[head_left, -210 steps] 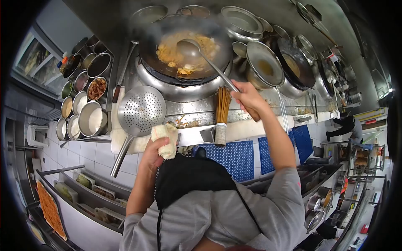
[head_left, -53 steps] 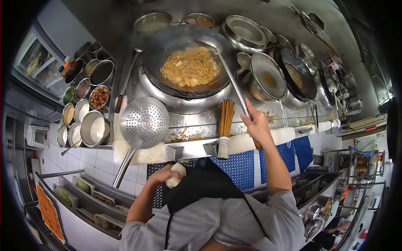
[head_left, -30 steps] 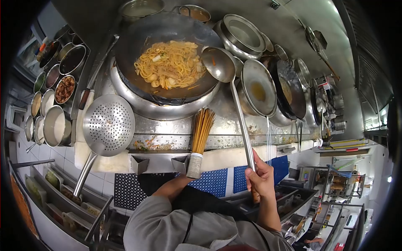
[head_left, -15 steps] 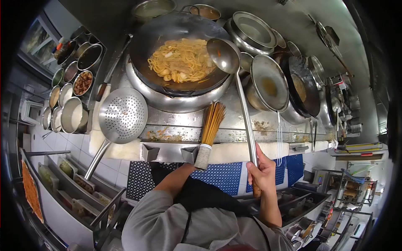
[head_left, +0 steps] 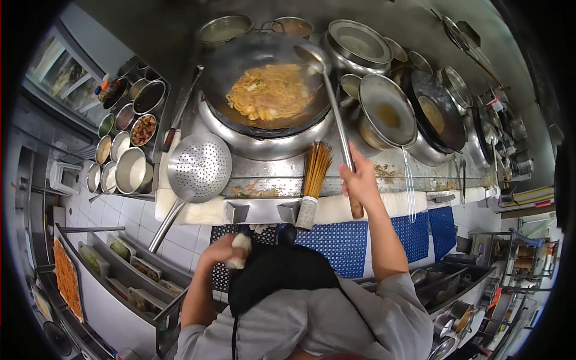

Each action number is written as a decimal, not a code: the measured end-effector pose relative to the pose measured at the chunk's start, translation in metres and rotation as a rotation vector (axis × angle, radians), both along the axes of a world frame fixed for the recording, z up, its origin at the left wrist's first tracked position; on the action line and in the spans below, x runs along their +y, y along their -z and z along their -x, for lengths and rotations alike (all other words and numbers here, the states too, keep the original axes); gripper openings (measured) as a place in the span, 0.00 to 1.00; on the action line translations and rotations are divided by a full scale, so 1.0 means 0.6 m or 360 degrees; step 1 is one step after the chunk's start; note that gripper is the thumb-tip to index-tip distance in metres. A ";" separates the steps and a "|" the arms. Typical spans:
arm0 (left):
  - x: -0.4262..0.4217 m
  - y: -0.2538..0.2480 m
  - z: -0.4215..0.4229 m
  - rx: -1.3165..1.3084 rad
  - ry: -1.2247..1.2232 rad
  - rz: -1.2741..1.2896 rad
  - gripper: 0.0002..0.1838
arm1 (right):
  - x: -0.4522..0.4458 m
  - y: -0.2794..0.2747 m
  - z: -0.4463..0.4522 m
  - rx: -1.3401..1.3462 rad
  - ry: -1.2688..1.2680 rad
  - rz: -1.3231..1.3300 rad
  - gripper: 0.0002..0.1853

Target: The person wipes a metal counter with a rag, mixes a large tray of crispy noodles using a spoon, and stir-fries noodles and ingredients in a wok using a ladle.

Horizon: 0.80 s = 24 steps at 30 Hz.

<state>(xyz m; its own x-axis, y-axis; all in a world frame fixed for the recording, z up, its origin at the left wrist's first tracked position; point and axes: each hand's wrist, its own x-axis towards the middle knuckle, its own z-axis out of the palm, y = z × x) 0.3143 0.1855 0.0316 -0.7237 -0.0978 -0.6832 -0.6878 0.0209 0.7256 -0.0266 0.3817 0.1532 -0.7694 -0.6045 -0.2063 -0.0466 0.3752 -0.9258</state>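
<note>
My right hand [head_left: 362, 178] is closed around the wooden-ended handle of a long steel ladle [head_left: 337, 120]. The ladle's bowl is over the far right side of a black wok [head_left: 210, 72], its edge blurred by steam or motion. Noodles [head_left: 268, 92] with pale pieces lie in the wok. Low on the left, beside my apron, my left hand [head_left: 219, 251] grips a folded whitish cloth [head_left: 242, 249]. A bamboo wok brush [head_left: 316, 174] stands at the counter's front edge between my hands. A perforated strainer [head_left: 200, 168] lies to the left of the wok.
Seasoning containers [head_left: 135, 168] cluster on the left. A steel pot with a sieve [head_left: 387, 111] on it and a second wok [head_left: 433, 114] stand to the right. A wire whisk [head_left: 409, 192] hangs over the towel-covered front edge [head_left: 372, 206]. A drawer unit [head_left: 120, 282] stands low left.
My right hand has moved forward with the ladle, and its bowl has gone farther back over the wok. My left hand, hidden before, now shows at lower left with the cloth.
</note>
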 end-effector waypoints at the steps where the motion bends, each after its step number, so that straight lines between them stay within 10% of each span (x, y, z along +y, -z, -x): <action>1: -0.002 -0.004 0.010 0.0200 -0.0269 -0.0119 0.28 | -0.016 0.001 0.007 0.0005 0.0011 -0.0012 0.35; 6: -0.056 -0.036 0.174 0.0837 -0.1405 -0.0628 0.21 | -0.071 0.043 -0.009 -0.0275 0.0016 0.0042 0.31; 14: -0.159 -0.066 0.381 0.0457 -0.1294 -0.0987 0.20 | -0.010 0.008 -0.097 0.0453 -0.0186 -0.0262 0.35; 20: -0.180 0.015 0.494 0.0434 -0.1632 -0.1101 0.16 | 0.041 -0.087 -0.139 0.0171 -0.0347 -0.0411 0.34; 24: -0.102 -0.117 0.414 0.0590 -0.1878 -0.1119 0.15 | 0.038 -0.183 -0.150 -0.0184 -0.0367 -0.0466 0.33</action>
<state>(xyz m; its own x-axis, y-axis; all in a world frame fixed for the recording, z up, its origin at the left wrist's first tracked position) 0.0659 0.1241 0.1021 -0.6029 -0.4850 -0.6334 0.1809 -0.8564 0.4836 0.0633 0.4042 0.2629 -0.5818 -0.6617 -0.4729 -0.0623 0.6160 -0.7853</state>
